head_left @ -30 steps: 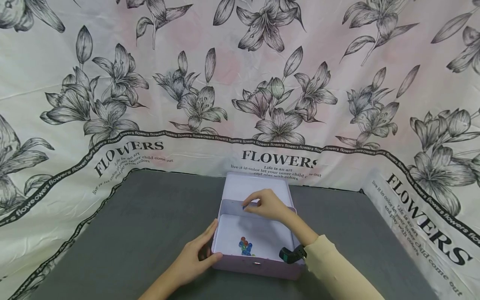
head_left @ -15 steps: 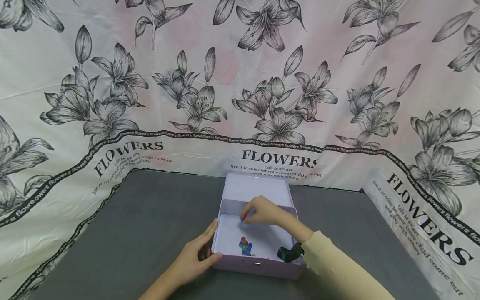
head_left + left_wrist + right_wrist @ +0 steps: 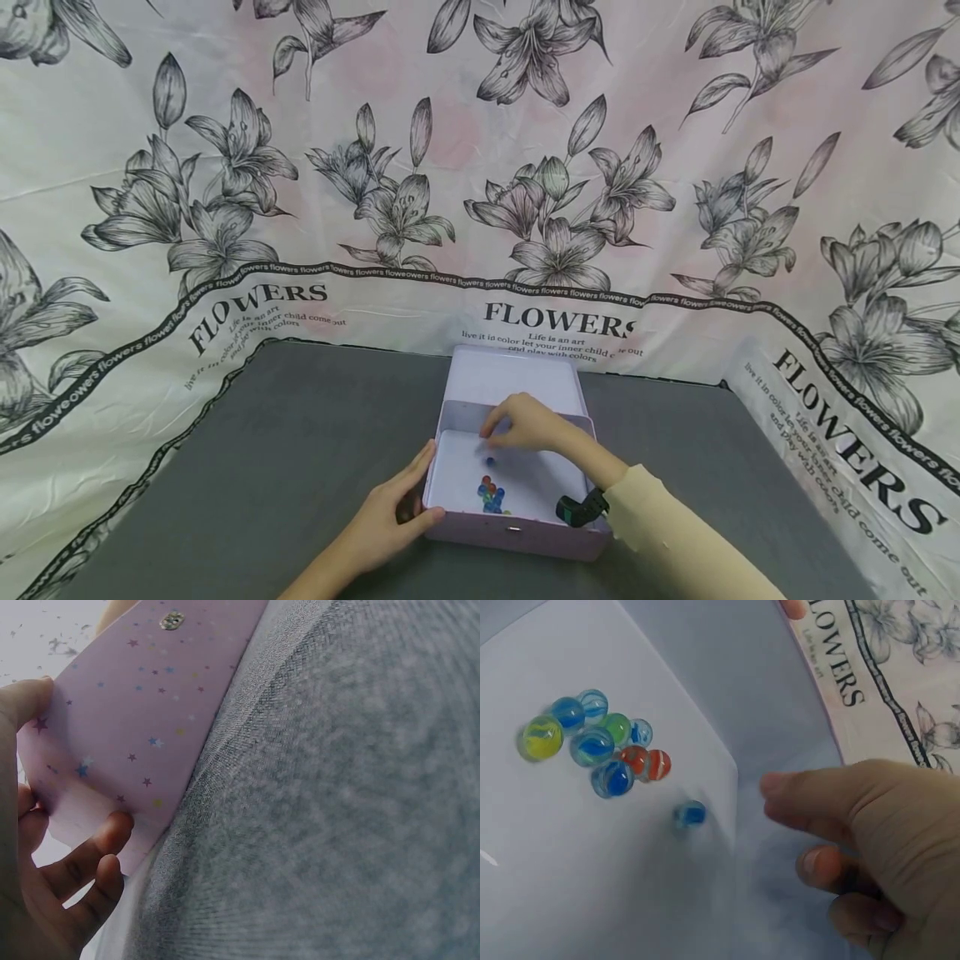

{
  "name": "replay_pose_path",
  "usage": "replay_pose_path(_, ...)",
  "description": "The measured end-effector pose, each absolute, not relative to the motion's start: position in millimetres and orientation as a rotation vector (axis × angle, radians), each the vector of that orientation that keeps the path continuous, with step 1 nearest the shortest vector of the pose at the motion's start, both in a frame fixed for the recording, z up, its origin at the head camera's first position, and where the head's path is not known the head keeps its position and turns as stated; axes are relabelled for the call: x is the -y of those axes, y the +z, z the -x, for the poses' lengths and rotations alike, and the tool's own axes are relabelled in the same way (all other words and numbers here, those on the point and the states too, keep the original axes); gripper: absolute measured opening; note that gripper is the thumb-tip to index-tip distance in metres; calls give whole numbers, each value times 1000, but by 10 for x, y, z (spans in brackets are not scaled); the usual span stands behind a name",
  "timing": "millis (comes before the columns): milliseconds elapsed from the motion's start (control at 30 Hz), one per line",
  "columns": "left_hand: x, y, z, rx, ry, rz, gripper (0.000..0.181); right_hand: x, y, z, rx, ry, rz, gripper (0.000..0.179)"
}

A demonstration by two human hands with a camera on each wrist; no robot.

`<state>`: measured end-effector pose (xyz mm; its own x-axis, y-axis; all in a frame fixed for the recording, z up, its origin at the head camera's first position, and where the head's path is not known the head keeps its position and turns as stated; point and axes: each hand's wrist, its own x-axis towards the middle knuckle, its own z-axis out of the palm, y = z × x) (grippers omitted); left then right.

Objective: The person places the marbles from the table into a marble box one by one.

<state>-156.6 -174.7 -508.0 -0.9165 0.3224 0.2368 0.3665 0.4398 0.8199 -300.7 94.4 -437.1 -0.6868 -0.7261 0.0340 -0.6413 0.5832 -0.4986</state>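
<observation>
A lilac tin box (image 3: 517, 533) printed with small stars stands with its lid (image 3: 513, 379) raised at the back. My left hand (image 3: 386, 512) grips its front left corner, thumb at the front and fingers along the left side. Inside, my right hand (image 3: 525, 423) hovers over the white floor with nothing between its parted fingertips. Just off those fingers is a lone blue marble (image 3: 691, 814), slightly blurred. Several blue, green and orange-red marbles and a yellow marble (image 3: 542, 738) cluster near the front wall.
A dark grey cloth (image 3: 315, 433) covers the table around the box. Behind it hangs a white curtain (image 3: 405, 308) with printed flowers and lettering. The box's walls (image 3: 705, 660) rise around the marbles. A black band (image 3: 581, 508) sits on my right wrist.
My right hand has lowered into the box and let go of the blue marble, which has moved toward the cluster. The left hand has stayed at the box's corner.
</observation>
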Motion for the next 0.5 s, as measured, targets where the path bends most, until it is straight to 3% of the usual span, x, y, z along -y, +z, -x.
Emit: replay_pose_path(500, 1742, -5073, 1558, 2635, -1502, 607, 84, -1536, -4150, 2729, -2740, -1191, 795, 19)
